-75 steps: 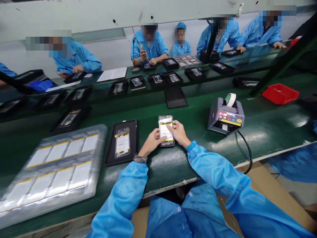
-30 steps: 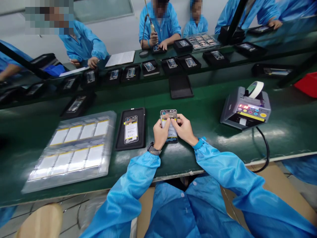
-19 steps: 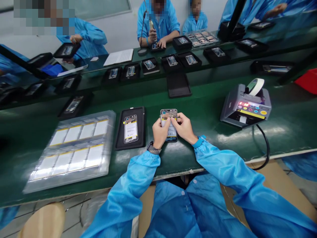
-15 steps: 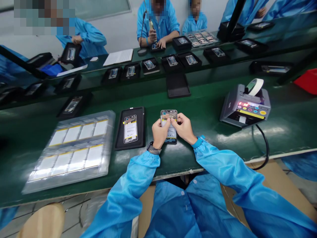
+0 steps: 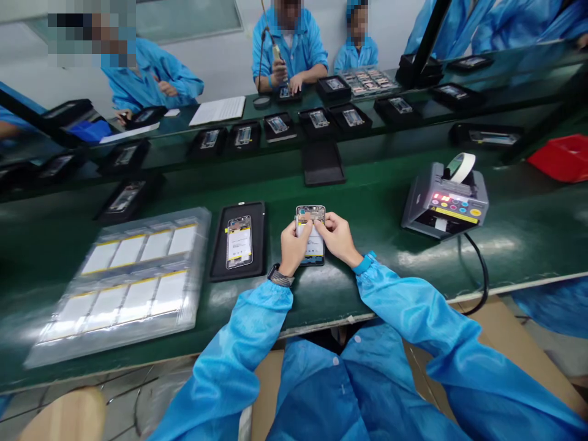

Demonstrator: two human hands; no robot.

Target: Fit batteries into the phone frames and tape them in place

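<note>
An opened phone (image 5: 314, 245), its white battery and circuit parts showing, is held just over the green bench between my two hands. My left hand (image 5: 294, 246) grips its left edge, thumb laid across the upper part of the battery. On the opposite edge my right hand (image 5: 339, 239) is closed, its thumb pressing near the same spot. Both thumb tips nearly meet; what lies under them is hidden. Left of my hands, a second opened phone (image 5: 239, 242) with a white battery lies in a black tray (image 5: 260, 245).
Clear plastic trays (image 5: 202, 245) of white batteries lie at left. A tape dispenser (image 5: 445, 199) with a cable stands right, a red bin (image 5: 563, 158) beyond it. A black tray (image 5: 323, 164) lies ahead. Phones in trays line the shelf; co-workers (image 5: 289, 49) sit across.
My thumbs still press on the phone, with only a slight shift. The view has turned a little. Across the bench, the co-worker at far left has lowered a black tray onto the surface.
</note>
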